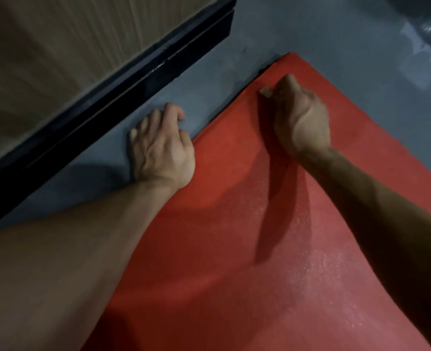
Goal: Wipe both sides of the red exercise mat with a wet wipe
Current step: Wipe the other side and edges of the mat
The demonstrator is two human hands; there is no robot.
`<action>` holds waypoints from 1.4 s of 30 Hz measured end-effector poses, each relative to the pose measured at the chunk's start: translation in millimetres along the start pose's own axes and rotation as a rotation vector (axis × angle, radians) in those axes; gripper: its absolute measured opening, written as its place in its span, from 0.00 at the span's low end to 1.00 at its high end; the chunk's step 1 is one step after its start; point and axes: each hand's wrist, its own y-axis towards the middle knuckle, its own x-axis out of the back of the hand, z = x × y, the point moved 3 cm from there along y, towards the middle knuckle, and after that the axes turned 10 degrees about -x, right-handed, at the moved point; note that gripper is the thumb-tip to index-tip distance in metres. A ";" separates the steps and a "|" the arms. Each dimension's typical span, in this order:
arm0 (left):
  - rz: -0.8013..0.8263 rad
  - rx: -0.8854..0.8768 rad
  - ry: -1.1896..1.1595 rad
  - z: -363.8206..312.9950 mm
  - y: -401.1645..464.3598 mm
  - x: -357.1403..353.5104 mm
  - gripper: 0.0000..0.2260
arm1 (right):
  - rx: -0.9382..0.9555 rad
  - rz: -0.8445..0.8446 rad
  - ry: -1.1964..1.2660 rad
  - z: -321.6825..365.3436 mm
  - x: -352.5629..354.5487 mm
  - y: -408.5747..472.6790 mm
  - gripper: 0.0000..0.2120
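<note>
Mat (234,236) fills the lower right of my view, red and lying flat on the grey floor (310,34), with one corner pointing away from me at the upper middle. A damp sheen speckles its surface near my right forearm.

My right hand (300,117) sits on the mat near that far corner, just inside the left edge, fingers curled tight around a small pale wad that peeks out past my knuckles; it looks like the wipe (266,91), though it is blurred and mostly hidden. My left hand (162,145) rests on the floor just beside the mat's left edge, its heel touching that edge, fingers loosely bent and holding nothing.

To the left, a black strip (108,102) runs diagonally along the foot of a brown panel (57,46), roughly parallel to the mat's left edge. Only a narrow band of floor lies between strip and mat, and my left hand takes up most of its width. Beyond the far corner and along the right edge the floor opens wider. Something pale and shiny (427,34) lies at the top right, too blurred to identify.
</note>
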 end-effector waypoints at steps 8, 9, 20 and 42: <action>0.053 0.032 -0.097 10.7 4.0 -0.5 0.14 | 0.361 0.185 0.021 57.6 -6.4 -90.9 0.11; 0.092 0.033 -0.118 12.4 5.7 1.3 0.14 | 0.222 0.112 0.006 48.2 -4.0 -78.1 0.14; 0.357 -0.044 -0.232 71.0 -67.6 65.0 0.12 | 0.607 0.264 0.021 113.3 -4.9 -186.5 0.10; 0.685 0.138 -0.211 136.0 -232.2 171.3 0.27 | -0.294 0.445 0.525 108.4 39.9 -195.5 0.06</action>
